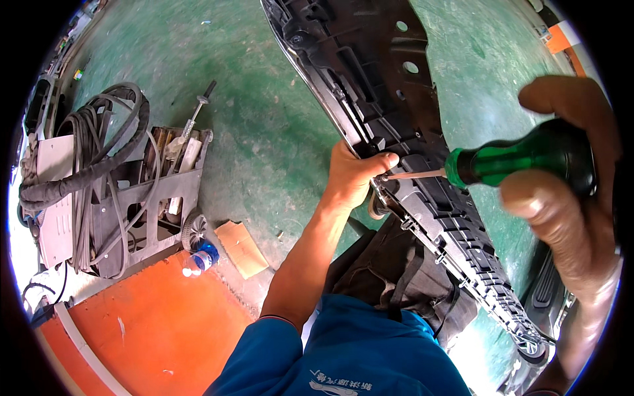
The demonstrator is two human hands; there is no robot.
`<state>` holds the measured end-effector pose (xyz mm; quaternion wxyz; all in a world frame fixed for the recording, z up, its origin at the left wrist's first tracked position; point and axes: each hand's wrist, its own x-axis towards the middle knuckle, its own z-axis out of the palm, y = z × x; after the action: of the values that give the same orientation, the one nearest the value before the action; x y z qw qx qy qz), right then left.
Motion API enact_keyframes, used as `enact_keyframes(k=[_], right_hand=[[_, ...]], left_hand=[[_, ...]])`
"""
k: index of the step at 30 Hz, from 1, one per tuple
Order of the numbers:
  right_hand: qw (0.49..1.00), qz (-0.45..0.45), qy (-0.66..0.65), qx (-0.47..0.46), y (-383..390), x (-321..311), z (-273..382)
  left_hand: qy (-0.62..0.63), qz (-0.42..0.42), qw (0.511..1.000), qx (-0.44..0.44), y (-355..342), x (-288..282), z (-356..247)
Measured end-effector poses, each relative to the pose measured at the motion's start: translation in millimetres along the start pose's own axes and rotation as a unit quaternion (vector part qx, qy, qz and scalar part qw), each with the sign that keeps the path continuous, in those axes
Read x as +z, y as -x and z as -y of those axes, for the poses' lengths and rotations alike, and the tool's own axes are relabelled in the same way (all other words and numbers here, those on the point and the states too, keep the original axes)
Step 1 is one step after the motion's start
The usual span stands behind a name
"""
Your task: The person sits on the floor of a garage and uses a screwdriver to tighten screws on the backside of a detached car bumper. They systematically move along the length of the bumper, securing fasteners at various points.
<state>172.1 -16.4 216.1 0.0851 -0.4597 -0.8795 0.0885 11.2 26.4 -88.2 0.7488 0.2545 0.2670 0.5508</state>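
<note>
A long black ribbed plastic panel, seemingly a vehicle trim part, slants from the top of the view down to the lower right, over my legs. My left hand grips its left edge, thumb pressed on top and the other fingers hidden beneath. In my right hand is a screwdriver with a green and black handle. The fingers curl loosely about the handle, its butt toward the palm. The shaft points left, and its tip meets the panel's edge just below my left thumb.
At left, a metal cart carries a machine with coiled grey cables. Beside its wheel lie a bottle of blue liquid and a piece of cardboard. An orange surface fills the lower left; the floor is green.
</note>
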Motion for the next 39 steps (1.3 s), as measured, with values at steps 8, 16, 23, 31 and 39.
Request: enact_keyframes(k=[8, 16, 23, 31, 39], right_hand=[[1.000, 0.017, 0.013, -0.017, -6.2, -1.0, 0.5], [0.998, 0.046, 0.046, -0.014, -7.6, -10.4, 5.2], [0.997, 0.060, 0.044, 0.028, -18.8, -20.9, 29.2], [0.990, 0.117, 0.060, 0.054, -20.7, -22.6, 24.3], [0.992, 0.104, 0.076, 0.015, -28.9, -26.8, 19.5]], left_hand=[[0.030, 0.016, 0.999, 0.007, 2.7, -11.4, 2.6], [0.034, 0.033, 0.999, -0.002, 0.2, -4.1, 1.9], [0.050, 0.031, 0.998, -0.004, -0.9, -3.8, 4.6], [0.034, 0.009, 0.999, 0.003, -0.9, -2.6, 6.4], [0.041, 0.037, 0.998, 0.012, 1.8, -2.4, 5.7]])
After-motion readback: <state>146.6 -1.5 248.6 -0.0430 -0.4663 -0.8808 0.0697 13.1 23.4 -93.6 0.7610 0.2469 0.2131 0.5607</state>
